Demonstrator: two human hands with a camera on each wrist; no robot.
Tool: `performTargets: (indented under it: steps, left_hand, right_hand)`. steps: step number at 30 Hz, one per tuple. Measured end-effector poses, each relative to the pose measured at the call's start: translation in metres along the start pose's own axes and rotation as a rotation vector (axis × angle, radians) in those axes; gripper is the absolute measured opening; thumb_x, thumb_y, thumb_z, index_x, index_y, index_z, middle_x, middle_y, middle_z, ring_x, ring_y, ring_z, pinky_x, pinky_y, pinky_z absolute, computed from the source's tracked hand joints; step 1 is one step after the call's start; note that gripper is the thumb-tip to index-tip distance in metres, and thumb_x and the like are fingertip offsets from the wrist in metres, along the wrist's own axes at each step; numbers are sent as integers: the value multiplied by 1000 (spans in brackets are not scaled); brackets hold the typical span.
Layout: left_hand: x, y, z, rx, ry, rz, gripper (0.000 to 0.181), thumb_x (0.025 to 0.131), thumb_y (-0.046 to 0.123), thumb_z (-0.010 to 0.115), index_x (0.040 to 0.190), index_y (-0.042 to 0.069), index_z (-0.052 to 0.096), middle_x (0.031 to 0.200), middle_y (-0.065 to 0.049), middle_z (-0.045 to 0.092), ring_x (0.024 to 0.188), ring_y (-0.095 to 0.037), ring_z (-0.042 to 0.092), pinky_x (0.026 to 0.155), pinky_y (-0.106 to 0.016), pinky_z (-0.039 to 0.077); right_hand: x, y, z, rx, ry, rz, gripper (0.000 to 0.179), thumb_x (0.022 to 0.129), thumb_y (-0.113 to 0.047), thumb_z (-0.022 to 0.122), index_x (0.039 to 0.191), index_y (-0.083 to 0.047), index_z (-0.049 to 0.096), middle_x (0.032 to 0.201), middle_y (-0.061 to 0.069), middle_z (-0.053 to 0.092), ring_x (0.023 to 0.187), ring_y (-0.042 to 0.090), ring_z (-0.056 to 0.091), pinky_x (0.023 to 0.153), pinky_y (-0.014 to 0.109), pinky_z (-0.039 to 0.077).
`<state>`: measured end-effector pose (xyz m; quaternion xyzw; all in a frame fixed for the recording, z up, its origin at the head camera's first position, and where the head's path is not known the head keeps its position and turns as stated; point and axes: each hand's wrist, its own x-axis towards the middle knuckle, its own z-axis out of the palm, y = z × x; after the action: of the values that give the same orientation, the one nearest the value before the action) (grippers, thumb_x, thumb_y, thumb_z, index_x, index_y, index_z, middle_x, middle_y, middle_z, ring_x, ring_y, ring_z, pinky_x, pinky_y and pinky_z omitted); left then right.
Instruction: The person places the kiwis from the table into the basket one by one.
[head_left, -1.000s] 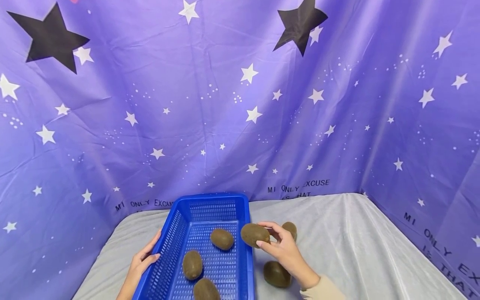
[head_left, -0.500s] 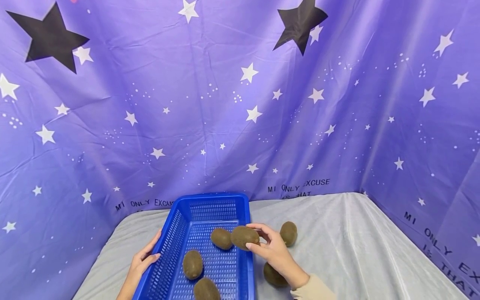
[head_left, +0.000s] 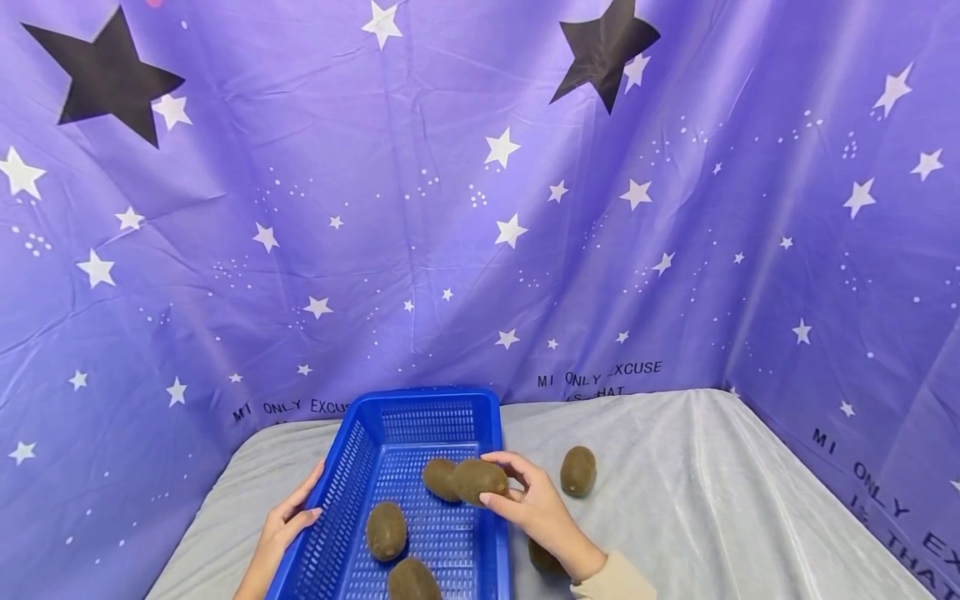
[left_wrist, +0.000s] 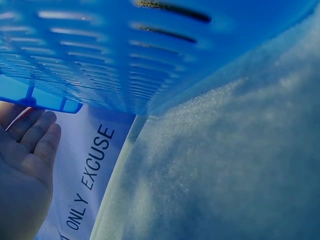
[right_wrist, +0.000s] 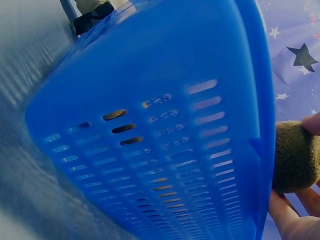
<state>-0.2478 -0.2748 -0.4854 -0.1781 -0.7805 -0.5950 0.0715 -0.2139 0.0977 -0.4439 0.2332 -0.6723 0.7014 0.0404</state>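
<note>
My right hand (head_left: 536,504) pinches a brown, fuzzy kiwi (head_left: 478,482) between thumb and fingers, over the right rim of a blue plastic basket (head_left: 498,533). In the right wrist view the held kiwi (right_wrist: 296,157) shows just beyond that rim. Inside the basket lie a kiwi (head_left: 438,479) partly behind the held one, another kiwi (head_left: 386,531) at left and a third kiwi (head_left: 414,581) cut by the frame's bottom. My left hand (head_left: 281,525) holds the basket's left rim; in the left wrist view its fingers (left_wrist: 46,142) reach up under the rim.
Right of the basket, one kiwi (head_left: 578,471) lies on the grey cloth (head_left: 697,500); another kiwi (head_left: 543,557) is mostly hidden behind my right hand. A purple curtain (head_left: 420,250) with stars stands behind the basket and along both sides.
My right hand has carried its kiwi left, from just outside the basket's right rim to over its inside. My left hand and the other kiwis have stayed in place.
</note>
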Motion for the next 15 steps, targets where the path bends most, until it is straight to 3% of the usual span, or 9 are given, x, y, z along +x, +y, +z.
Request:
performTargets:
  steps: [15]
  left_hand:
    - [0, 0, 0, 4, -5, 51, 53, 92, -1, 47, 143, -6, 32, 139, 23, 37, 122, 17, 34, 89, -4, 34]
  right_hand:
    - [-3, -2, 3, -95, 47, 39, 37, 81, -3, 69, 117, 0, 59, 120, 21, 55, 104, 14, 56, 83, 26, 51]
